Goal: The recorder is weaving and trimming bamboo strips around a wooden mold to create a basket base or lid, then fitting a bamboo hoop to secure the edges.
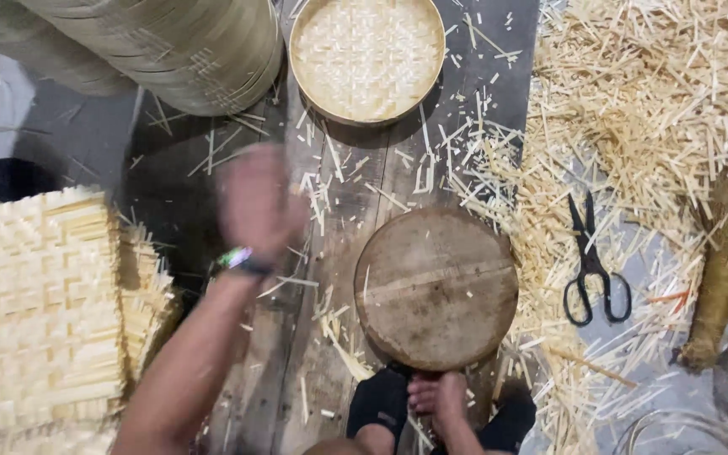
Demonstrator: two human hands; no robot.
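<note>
Round worn wooden block (436,286): judged heavy, rigid; grip rim. Left hand (254,202) blurred, grip unreadable, near stacked pale woven bamboo mats (40,312); right hand (441,396) empty, loosely curled.

floor (86,135) | wooden disc (436,286) | scissors (593,265) | bamboo offcuts (634,109)

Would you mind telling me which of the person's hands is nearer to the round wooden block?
The right hand is nearer, resting at the near edge of the round wooden block. The left hand, blurred, is raised to the block's left, apart from it.
</note>
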